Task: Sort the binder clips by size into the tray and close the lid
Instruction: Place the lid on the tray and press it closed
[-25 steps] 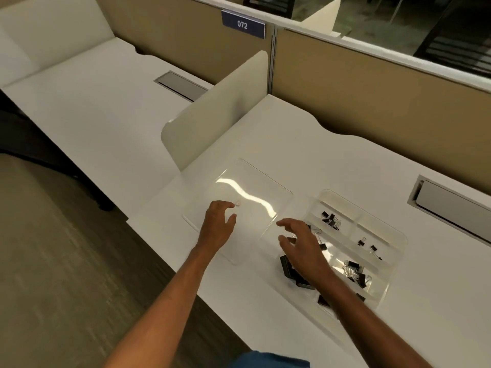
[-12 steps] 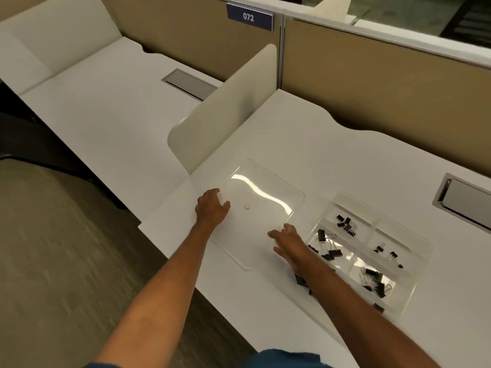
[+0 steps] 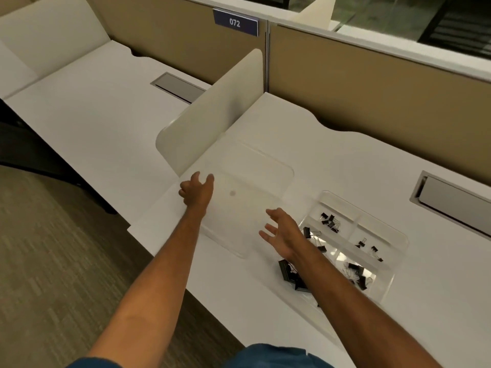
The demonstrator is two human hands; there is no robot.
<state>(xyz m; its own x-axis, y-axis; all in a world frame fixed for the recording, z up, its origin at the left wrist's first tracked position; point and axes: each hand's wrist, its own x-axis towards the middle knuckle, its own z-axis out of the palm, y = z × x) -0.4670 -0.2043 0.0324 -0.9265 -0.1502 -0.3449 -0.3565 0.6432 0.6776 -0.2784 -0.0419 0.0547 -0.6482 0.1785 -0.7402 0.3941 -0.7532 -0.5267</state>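
Note:
A clear flat lid lies on the white desk between my hands. My left hand is at its left edge, thumb on the rim and fingers curled beside it. Along the lid's right edge is my right hand, its fingers straight and spread. To the right stands the clear compartment tray with black binder clips in separate sections: small ones at the back, tiny ones on the right, medium ones in front. Large clips lie at the tray's near end, partly hidden by my right forearm.
A cream divider panel stands just behind the lid on the left. Tan partition walls close the back of the desk. A grey cable hatch sits at the right. The desk's front edge runs close to my left forearm.
My right hand has left the tray and moved to the lid's right edge, its fingers spreading. My left hand slid from the lid's top to its left rim. The bright glare on the lid is gone.

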